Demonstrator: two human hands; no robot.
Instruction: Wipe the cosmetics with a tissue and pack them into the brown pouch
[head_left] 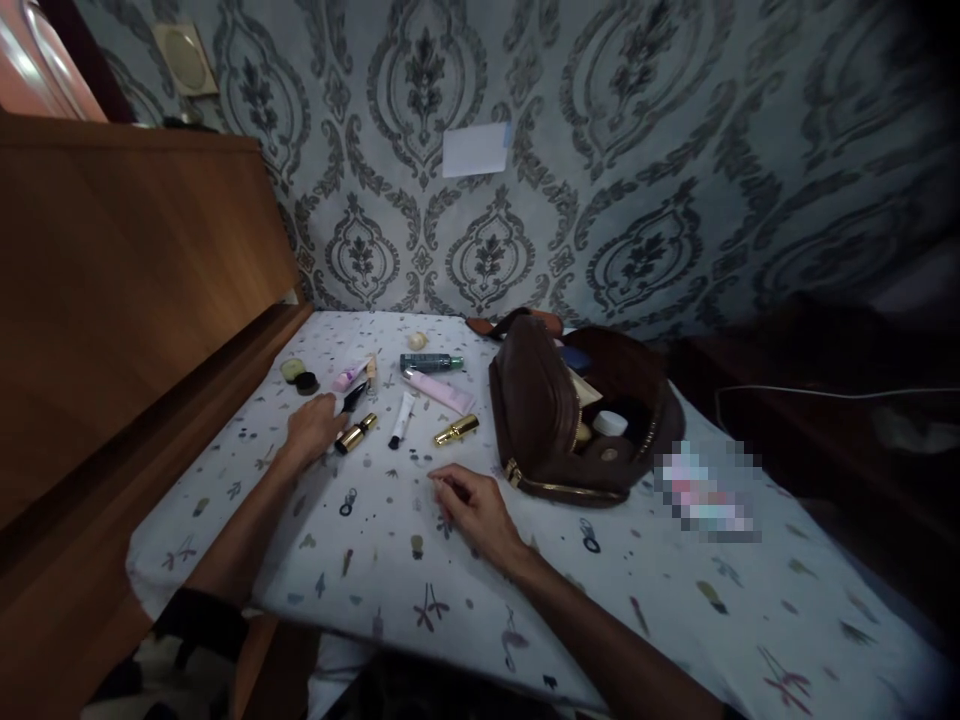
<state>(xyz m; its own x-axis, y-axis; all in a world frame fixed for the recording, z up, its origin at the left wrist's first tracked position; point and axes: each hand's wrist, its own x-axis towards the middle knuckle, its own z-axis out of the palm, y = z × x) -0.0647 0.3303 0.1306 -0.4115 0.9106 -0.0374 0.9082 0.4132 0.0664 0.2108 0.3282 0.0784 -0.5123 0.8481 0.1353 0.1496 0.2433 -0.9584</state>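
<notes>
On the left of the patterned cloth, my left hand has its fingers closed on a slim dark-tipped item, beside a gold and black lipstick tube. My right hand rests near the middle with its fingers curled together; what they hold, if anything, is hidden. Above it lie a gold tube and a small white tube with a black cap. Farther back are a pink tube, a dark green bottle and a pink-purple tube. An open brown bag stands to the right, with cosmetics inside.
A round pot and a dark lid sit at the back left, and a small pale round item near the wall. A blurred-out packet lies right of the bag. A wooden cabinet borders the left side.
</notes>
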